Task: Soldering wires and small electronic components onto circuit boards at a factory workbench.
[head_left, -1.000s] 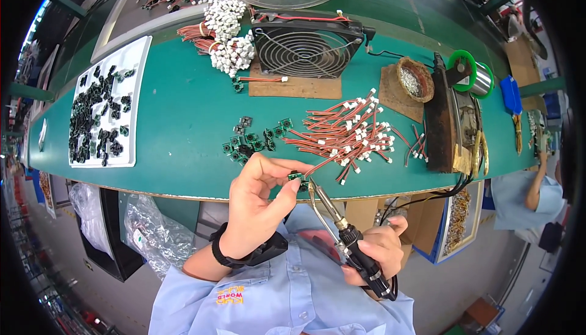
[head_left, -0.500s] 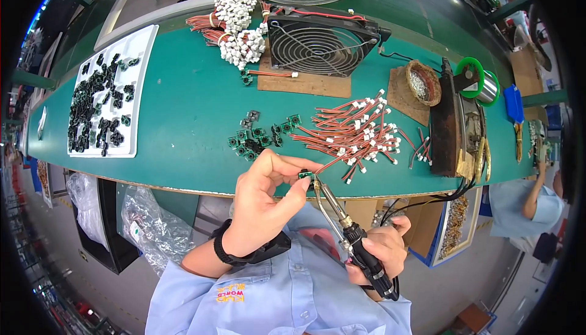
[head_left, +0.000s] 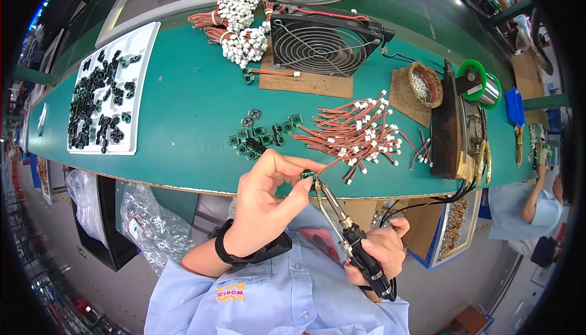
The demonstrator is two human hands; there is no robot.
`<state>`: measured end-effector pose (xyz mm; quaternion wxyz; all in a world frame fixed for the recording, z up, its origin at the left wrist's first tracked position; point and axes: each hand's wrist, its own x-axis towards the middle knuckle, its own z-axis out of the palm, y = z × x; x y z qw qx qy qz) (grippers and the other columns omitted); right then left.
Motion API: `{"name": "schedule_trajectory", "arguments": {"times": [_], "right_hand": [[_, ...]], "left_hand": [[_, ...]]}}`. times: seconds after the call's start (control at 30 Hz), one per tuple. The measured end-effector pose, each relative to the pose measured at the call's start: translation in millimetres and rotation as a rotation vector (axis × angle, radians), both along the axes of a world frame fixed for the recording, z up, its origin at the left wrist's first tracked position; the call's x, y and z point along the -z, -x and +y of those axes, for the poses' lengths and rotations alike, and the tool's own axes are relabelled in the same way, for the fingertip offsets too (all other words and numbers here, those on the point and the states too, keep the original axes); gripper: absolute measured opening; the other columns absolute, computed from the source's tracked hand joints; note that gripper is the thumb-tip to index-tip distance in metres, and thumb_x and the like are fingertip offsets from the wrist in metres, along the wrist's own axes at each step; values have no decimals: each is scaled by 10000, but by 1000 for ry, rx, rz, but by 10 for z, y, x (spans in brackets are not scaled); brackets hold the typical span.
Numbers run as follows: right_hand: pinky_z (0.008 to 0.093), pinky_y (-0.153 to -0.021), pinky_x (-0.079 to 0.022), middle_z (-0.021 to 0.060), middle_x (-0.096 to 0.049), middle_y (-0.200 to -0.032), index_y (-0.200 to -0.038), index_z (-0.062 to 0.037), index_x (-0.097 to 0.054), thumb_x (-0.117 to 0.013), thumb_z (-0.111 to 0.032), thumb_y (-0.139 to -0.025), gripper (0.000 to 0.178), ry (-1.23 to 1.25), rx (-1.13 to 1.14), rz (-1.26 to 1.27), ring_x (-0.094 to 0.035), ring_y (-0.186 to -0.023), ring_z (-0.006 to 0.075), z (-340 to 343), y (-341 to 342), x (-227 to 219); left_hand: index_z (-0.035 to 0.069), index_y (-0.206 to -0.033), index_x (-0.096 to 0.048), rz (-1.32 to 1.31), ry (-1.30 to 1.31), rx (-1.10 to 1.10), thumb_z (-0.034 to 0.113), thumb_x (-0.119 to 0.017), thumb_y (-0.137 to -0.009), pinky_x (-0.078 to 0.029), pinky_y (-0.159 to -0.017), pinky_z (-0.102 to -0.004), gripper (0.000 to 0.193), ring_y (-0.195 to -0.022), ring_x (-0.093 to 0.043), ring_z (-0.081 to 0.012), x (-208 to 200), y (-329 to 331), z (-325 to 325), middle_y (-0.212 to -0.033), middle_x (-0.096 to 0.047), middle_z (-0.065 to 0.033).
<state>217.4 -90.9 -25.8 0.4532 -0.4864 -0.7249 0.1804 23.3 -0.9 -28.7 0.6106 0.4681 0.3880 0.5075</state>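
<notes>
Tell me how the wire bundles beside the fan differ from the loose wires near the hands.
The wire bundles are gathered into tight bunches; the loose wires lie spread out, many overlapping.
The wire bundles' white connectors crowd into dense clumps, while the loose wires' connectors are more scattered.
The wire bundles sit beside the fan; the loose wires lie closer to the left hand.
Both have reddish wires ending in white connectors.

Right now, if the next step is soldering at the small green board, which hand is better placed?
Probably the right: the right hand grips the soldering iron, which points toward the small green board. The left hand is occupied pinching that board.
</notes>
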Motion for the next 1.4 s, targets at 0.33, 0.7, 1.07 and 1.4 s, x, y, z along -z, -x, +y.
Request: {"name": "schedule_trajectory", "arguments": {"times": [0.33,0.7,1.07,1.4], "right_hand": [[368,-833,-276,-20,-619,-702,-964,-142,-596,-781,-298,-598,438,-48,-9,-73,-574,-637,136,-7,15,-33],[357,-835,-274,-24,-621,-702,-960,-145,-598,-780,-289,-596,432,-60,5,-61,-572,-640,130,-33,6,-26],[351,-838,-274,-27,-624,-688,-943,-143,-606,-776,-281,-597,409,-50,8,-62,-572,-627,127,-38,-4,-53],[352,-847,-273,-26,-628,-691,-936,-137,-609,-769,-287,-601,401,-73,27,-45,-576,-630,125,-50,1,-28]], "left_hand": [[11,-849,-416,80,-36,-26,-58,-566,-774,-462,-658,-243,181,-703,-547,-93,-6,-2,-17,-994,-626,-174],[18,-839,-414,129,-88,-58,-48,-568,-772,-457,-657,-241,181,-701,-538,-88,-21,-24,-21,-978,-635,-171],[29,-883,-414,11,36,36,-50,-519,-828,-453,-807,-295,142,-941,-575,-180,-70,-5,-26,-1031,-592,-205],[29,-870,-410,-60,88,21,-50,-541,-807,-448,-722,-258,166,-853,-562,-114,-79,-32,-9,-1014,-613,-183]]}}
